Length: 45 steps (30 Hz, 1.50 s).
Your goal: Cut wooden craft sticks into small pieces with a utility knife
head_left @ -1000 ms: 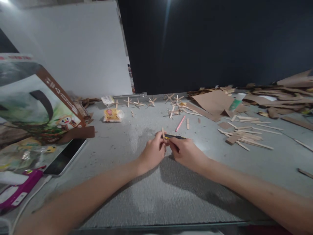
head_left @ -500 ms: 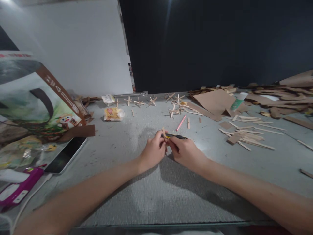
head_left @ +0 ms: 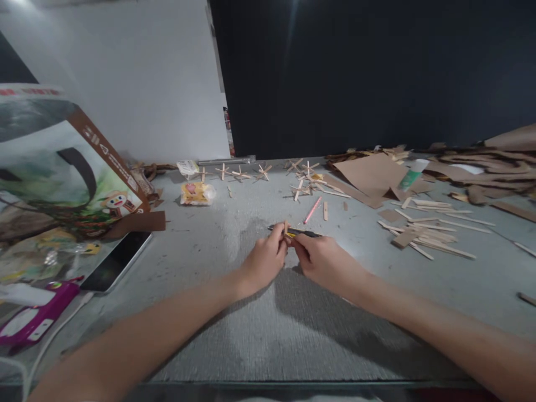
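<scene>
Both my hands meet at the middle of the grey table. My left hand pinches a short wooden craft stick, whose tip pokes up above my fingers. My right hand is closed on a dark utility knife with a yellow part, held level against the stick. The blade's contact with the stick is hidden by my fingers.
Glued stick crosses lie at the table's back, with a pink pen and a yellow packet. Loose sticks, cardboard pieces and a green-white tube fill the right. A printed box, phone and purple item lie left.
My hands stay together at the same spot. The stick sits slightly lower in my left fingers, and the camera has shifted a little.
</scene>
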### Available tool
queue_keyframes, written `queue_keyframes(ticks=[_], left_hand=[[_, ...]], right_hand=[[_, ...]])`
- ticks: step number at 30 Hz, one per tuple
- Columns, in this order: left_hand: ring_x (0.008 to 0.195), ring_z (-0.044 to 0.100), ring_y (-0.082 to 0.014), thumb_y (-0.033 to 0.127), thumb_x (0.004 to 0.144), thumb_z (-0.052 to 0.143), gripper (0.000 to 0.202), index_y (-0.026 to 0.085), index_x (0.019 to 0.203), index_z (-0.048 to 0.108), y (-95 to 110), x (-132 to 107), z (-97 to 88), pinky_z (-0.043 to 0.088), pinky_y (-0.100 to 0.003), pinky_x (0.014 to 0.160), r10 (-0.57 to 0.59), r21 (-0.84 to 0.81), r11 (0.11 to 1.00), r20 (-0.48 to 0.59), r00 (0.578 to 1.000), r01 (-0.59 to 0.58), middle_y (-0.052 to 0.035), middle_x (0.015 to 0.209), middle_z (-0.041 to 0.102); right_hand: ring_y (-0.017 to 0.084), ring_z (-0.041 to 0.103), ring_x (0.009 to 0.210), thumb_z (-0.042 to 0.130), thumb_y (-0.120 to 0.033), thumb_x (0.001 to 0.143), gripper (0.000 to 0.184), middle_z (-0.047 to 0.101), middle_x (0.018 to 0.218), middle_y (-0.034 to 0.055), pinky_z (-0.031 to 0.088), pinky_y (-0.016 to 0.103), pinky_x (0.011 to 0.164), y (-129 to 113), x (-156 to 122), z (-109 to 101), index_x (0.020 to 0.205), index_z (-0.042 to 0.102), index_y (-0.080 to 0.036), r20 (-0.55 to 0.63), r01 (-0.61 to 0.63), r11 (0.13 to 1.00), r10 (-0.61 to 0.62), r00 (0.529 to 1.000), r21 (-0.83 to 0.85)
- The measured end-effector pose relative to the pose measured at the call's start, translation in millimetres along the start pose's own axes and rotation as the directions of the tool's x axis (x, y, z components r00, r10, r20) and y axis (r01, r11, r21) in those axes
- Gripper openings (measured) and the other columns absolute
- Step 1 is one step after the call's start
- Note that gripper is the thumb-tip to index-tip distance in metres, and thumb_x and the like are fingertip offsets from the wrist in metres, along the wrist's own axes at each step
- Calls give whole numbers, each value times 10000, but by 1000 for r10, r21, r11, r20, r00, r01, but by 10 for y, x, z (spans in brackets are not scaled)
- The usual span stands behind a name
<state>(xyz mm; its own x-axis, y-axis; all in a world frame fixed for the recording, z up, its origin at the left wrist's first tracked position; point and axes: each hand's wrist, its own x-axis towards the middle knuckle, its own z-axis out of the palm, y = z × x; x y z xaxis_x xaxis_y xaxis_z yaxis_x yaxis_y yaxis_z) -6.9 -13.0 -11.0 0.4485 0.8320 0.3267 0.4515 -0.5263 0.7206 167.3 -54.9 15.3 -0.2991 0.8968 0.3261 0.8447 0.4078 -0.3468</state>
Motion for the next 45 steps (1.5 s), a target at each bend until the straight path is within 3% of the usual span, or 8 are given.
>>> queue_keyframes(ticks=[5,20,23,27,34,37,40,45], left_hand=[[767,678,-165,182,1039,480,544,247,1578,460,-10,-27,0,524,-263,761,130,53,990,-7,991,-130,-27,897,723],[726,663,-151,129,992,517,473,233,1444,606,22,-23,28,517,-253,722,115,14,993,-13,993,-115,-35,878,739],[605,617,-128,153,980,569,419,218,1392,606,-26,42,9,483,-232,622,-8,-125,992,-58,998,1,3,771,721],[549,623,-124,233,990,605,314,177,1299,583,-135,184,-110,478,-221,537,-244,-345,924,-210,947,162,-6,758,733],[612,660,-119,379,965,707,700,216,1567,388,-187,230,-146,531,-230,603,-88,-539,842,-153,984,-8,5,803,764],[620,671,-119,383,960,736,800,219,1621,315,-190,220,-139,533,-235,613,-70,-586,810,-125,990,-17,-8,820,777],[622,677,-119,380,962,745,815,214,1630,309,-189,218,-156,541,-241,631,-55,-601,799,-112,992,-23,-11,817,779],[642,684,-118,353,970,729,804,204,1638,307,-170,211,-171,554,-244,657,-36,-580,813,-114,993,-37,-15,834,783]], right_hand=[[154,554,543,477,-105,968,211,692,709,61,261,311,569,-2,-11,-9,862,638,-190,-7,20,999,-21,1000,-42],[207,633,613,473,-26,906,220,746,802,127,245,347,573,-151,-61,-44,925,653,-152,30,32,953,-24,999,-301],[197,607,566,500,-3,847,213,720,742,106,219,349,556,-207,-117,-23,904,640,-153,54,75,929,-60,997,-362],[184,558,522,520,-14,848,183,658,649,56,192,347,549,-250,-194,22,865,619,-168,56,183,898,-175,983,-400],[220,567,618,450,-126,1026,260,682,701,91,254,341,615,137,44,-83,922,688,-146,-101,-26,896,-21,995,-443],[294,621,870,469,-178,1048,268,726,949,185,353,360,749,307,127,-85,987,724,-124,-164,-38,850,-58,985,-525],[352,592,1063,543,-256,1044,250,674,1226,238,410,405,852,356,154,-5,1153,711,-107,-217,17,838,-161,963,-545],[328,598,1012,564,-366,1076,260,670,1072,164,470,418,859,380,197,170,1095,695,-142,-65,216,857,-277,959,-468]])
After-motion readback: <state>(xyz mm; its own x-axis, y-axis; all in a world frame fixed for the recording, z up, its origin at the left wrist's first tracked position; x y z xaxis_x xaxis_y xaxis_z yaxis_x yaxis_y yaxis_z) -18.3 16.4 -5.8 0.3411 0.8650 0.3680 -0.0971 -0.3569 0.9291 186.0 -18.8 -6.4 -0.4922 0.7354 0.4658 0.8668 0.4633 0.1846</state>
